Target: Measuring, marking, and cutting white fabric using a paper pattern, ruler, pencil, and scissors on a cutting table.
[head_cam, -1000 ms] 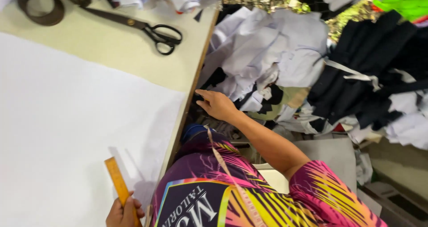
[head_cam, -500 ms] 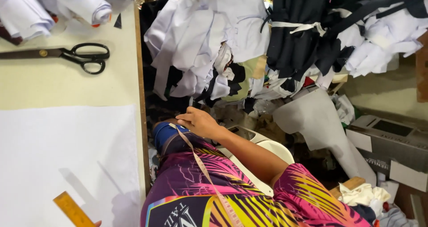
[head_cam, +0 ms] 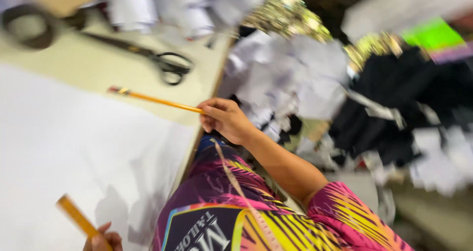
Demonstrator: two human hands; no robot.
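Observation:
My right hand (head_cam: 225, 120) grips a yellow pencil (head_cam: 155, 100) by its near end, at the table's right edge; the pencil reaches left over the table. At the bottom of the view my left hand (head_cam: 102, 241) holds a yellow wooden ruler (head_cam: 77, 220) that slants up to the left over a large white sheet of cloth or paper (head_cam: 69, 152). A tape measure (head_cam: 236, 182) hangs down my colourful shirt. The picture is blurred by motion.
Black scissors (head_cam: 148, 57) lie on the beige table (head_cam: 98, 78) beyond the white sheet, with a dark roll of tape (head_cam: 29, 26) at the far left. Heaps of white and black cloth scraps (head_cam: 315, 83) and gold trim (head_cam: 290, 17) lie right of the table.
My right hand came up from the scrap pile beside the table and now holds a yellow pencil over the table edge. The view swung back to the left.

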